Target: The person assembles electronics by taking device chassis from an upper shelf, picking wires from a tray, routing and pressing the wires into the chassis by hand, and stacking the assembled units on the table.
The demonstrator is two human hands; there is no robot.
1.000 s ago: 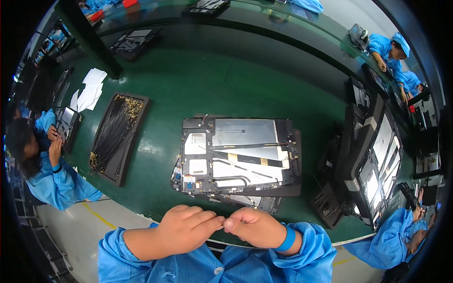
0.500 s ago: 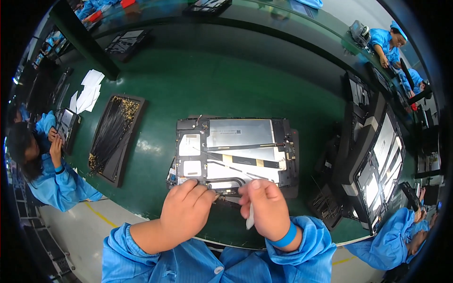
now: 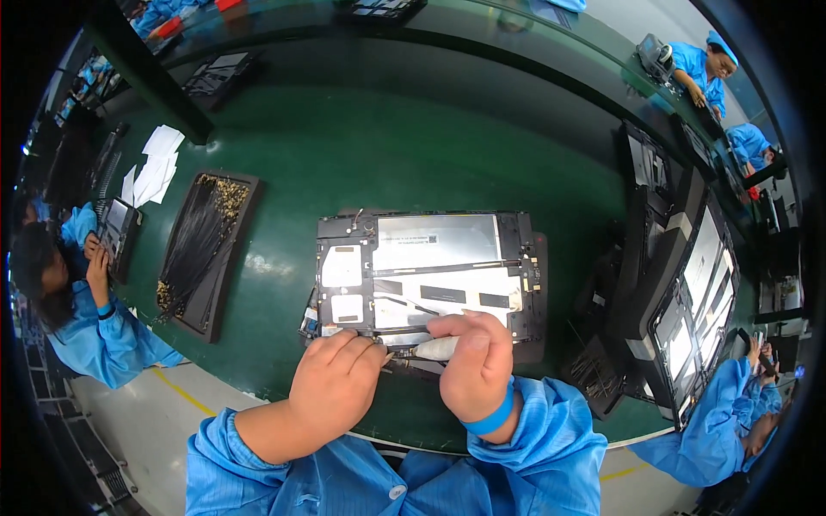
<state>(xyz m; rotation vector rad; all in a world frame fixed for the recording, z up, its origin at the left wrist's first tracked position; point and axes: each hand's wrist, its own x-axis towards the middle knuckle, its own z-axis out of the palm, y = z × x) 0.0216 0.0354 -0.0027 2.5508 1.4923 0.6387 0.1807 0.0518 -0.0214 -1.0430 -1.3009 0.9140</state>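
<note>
An opened tablet (image 3: pixel 437 241) with a black frame and silver battery panels lies in front of me on a dark pad (image 3: pixel 539 322). Over its lower left edge, my left hand (image 3: pixel 338 374) is closed with curled fingers; what they pinch is hidden. My right hand (image 3: pixel 478 365) grips a white tapered hand tool (image 3: pixel 436 349) at the tablet's lower edge. The tool's narrow end points left, close to my left fingertips. Dark strips (image 3: pixel 443 294) cross the silver panel, and a thin black cable runs beneath my right fingers.
Left on the green table (image 3: pixel 301 155) is a tray (image 3: pixel 222 292) of thin black cables with gold ends, near white papers (image 3: pixel 157 165). At right stand stacked dark trays with another opened tablet (image 3: pixel 688 310) and a small box of thin pieces (image 3: pixel 594 374). Co-workers (image 3: pixel 95 301) sit on both sides.
My right hand has turned and lowered its tool from hanging down to lying sideways at the tablet's edge. The curved black cables there are now mostly hidden. My left hand stays nearly in place.
</note>
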